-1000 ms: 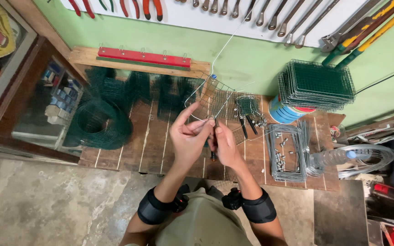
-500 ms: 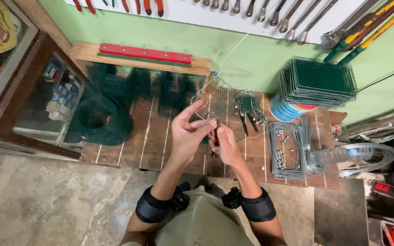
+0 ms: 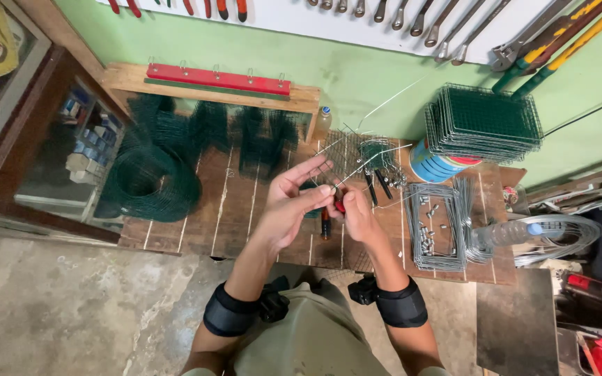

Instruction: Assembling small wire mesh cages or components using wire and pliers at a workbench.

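We hold both hands together over the wooden bench. Our left hand pinches a thin wire between thumb and forefinger, other fingers spread wide. Our right hand is closed around a red-handled tool. Beyond lie a green mesh roll and stacked mesh panels.

Dark green mesh roll, red rail; pale green wall, blue-and-red tin; brown plank bench
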